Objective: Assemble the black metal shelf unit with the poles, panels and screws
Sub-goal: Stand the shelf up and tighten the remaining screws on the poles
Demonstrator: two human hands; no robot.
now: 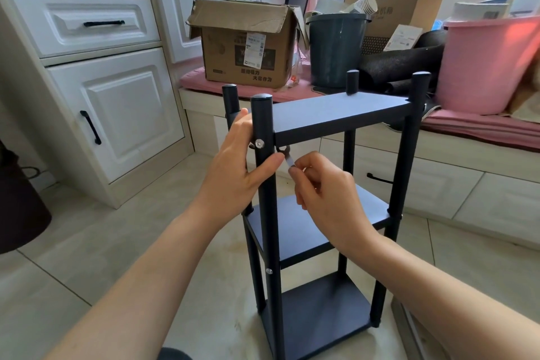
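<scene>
The black metal shelf unit [336, 114] stands upright on the tiled floor with three panels between four poles. My left hand [238, 166] grips the near left pole [264, 184] just below the top panel, thumb across its front. A silver screw head [259, 143] shows in that pole level with the top panel. My right hand [324, 187] pinches a small silver wrench [289, 159] under the top panel's near left corner, at a wing nut [283, 150]. Another screw [269, 271] sits lower on the same pole.
A white cabinet [96, 90] stands at the left. Behind the shelf a low bench carries a cardboard box [245, 44], a dark bucket [336, 50] and a pink tub [485, 67]. A dark bin [17, 207] sits at the far left.
</scene>
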